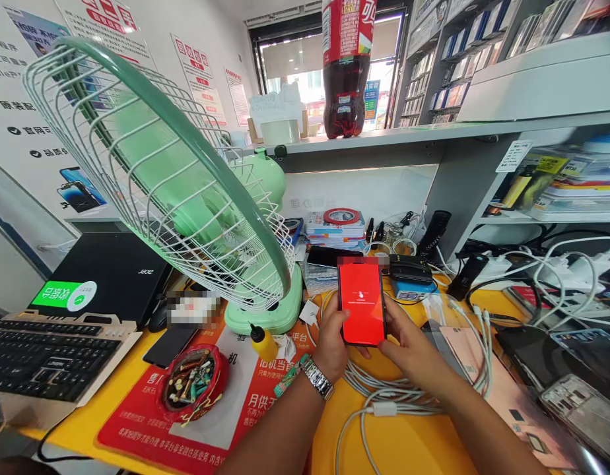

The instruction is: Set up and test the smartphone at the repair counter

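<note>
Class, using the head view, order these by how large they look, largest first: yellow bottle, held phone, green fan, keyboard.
1. Green fan
2. Keyboard
3. Held phone
4. Yellow bottle

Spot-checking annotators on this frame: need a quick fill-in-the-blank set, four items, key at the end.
1. The left hand and right hand hold a phone whose lit screen is mostly ____.
2. The metal watch is worn just behind the ____ hand.
3. The blades and base of the fan are coloured ____.
4. The brand name on the black laptop reads ____.

Missing words: red; left; green; acer.
</note>
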{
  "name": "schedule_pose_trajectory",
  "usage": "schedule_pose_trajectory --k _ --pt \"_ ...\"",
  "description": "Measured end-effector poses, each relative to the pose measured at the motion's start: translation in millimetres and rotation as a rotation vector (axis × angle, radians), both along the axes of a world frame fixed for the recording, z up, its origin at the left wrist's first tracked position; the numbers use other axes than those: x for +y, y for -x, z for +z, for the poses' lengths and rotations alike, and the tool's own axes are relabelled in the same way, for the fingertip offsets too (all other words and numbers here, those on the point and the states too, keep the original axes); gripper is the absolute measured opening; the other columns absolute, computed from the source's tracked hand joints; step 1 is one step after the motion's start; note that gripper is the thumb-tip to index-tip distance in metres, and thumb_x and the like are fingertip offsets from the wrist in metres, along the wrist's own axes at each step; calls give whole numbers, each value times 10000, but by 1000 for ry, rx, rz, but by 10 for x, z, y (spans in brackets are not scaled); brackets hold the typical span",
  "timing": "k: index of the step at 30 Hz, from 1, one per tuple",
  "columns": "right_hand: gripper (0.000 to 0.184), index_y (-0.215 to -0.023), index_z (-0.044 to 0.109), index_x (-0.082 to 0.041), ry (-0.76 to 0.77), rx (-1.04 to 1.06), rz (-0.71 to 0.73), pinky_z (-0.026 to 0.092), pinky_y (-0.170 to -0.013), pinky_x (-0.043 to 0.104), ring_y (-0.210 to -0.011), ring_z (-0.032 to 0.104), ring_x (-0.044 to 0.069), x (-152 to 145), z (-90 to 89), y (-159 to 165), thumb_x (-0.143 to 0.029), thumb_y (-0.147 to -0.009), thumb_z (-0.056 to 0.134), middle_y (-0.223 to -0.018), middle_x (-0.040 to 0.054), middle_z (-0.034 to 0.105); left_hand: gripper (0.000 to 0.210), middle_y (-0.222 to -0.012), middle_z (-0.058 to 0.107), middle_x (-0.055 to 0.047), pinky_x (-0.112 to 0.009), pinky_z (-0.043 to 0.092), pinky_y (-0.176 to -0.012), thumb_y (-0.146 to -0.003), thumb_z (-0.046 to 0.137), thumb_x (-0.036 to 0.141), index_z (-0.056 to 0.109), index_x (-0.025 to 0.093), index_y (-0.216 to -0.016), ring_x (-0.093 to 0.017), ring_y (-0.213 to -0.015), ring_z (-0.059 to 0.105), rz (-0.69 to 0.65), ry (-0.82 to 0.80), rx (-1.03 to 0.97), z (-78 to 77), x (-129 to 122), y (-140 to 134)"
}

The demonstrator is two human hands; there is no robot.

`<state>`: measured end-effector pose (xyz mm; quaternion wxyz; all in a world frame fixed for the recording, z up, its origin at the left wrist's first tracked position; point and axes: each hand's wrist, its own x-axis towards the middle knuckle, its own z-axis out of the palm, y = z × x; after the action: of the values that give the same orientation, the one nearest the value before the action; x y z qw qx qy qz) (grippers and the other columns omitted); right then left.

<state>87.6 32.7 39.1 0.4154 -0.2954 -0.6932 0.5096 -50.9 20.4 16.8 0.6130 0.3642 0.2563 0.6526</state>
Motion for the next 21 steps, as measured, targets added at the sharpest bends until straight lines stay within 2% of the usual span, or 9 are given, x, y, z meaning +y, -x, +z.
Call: schedule_pose_trajectory --k 3,7,12,16,21 --pt "519 -1284 428 -227 27 -13 -49 500 -761 313 -857 609 192 22 -62 -6 -131 -783 524 -1027 41 635 391 -1052 646 -61 -300 561 -503 -832 464 276 558 232 -1208 -176 -656 646 -3 -4 -3 1 -4 -11" --pt "415 -1293 439 -220 49 -17 -163 509 -685 323 -811 621 208 60 -165 3 -258 -880 447 -1037 65 650 444 -1089 638 -60 -295 569 -522 -828 475 250 524 242 -1270 -186 -720 646 -25 -13 11 9 -19 -37" --pt "449 -1244 457 -216 23 -122 -279 515 -691 320 -792 617 207 57 -190 31 -292 -819 580 -1013 61 651 481 -1119 630 -59 -302 576 -556 -823 474 243 490 254 -1304 -195 -773 640 -61 -2 9 1 -28 -46" --pt "420 -1288 434 -210 17 -109 -267 507 -679 320 -783 607 205 44 -174 26 -335 -890 478 -1029 75 642 474 -1114 631 -63 -328 580 -577 -823 473 282 496 249 -1296 -198 -761 642 -72 10 12 -9 -22 -35" --pt "470 -1329 405 -211 17 -104 -265 506 -699 326 -802 595 209 58 -190 16 -336 -884 494 -1009 70 629 495 -1059 647 -50 -335 576 -564 -828 468 277 472 270 -1323 -206 -763 641 -58 31 37 1 -32 -32"
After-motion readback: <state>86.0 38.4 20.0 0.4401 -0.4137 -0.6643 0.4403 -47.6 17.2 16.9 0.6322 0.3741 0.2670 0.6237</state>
